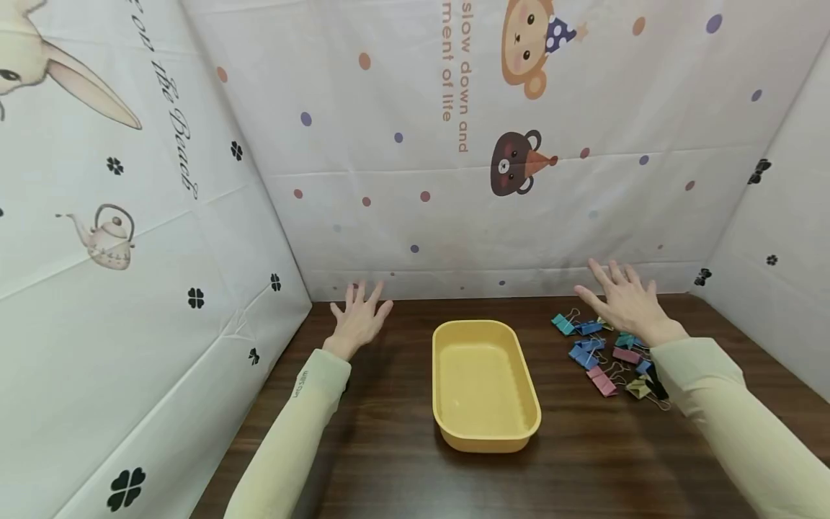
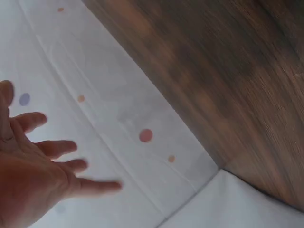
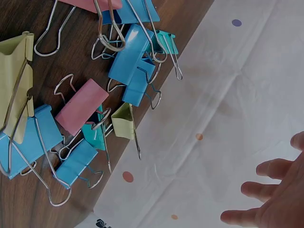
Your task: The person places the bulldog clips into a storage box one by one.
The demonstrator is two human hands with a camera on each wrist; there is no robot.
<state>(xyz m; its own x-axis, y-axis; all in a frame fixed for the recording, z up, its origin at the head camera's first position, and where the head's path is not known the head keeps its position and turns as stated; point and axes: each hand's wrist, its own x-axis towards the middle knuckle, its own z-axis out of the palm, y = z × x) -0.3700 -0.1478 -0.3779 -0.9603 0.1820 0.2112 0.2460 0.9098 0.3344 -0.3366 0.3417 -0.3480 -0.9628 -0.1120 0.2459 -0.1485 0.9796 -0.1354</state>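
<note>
My left hand (image 1: 355,321) is held with its fingers spread, left of the yellow tub (image 1: 483,375), and holds nothing. In the left wrist view the same hand (image 2: 38,171) shows spread fingers against the white cloth. To the right, my right hand (image 1: 630,304) is raised with fingers spread, nearest to a loose pile of binder clips (image 1: 601,380). Pink, blue, teal and pale yellow clips lie there, partly hidden by the right hand and sleeve. The right wrist view shows a pink binder clip (image 3: 81,107) among blue ones, with the right hand (image 3: 275,190) apart from them.
A dark wooden table (image 1: 389,461) bears the tub and the clips. White printed cloth (image 1: 363,231) rises behind the table, and further cloth walls stand at the left and right sides.
</note>
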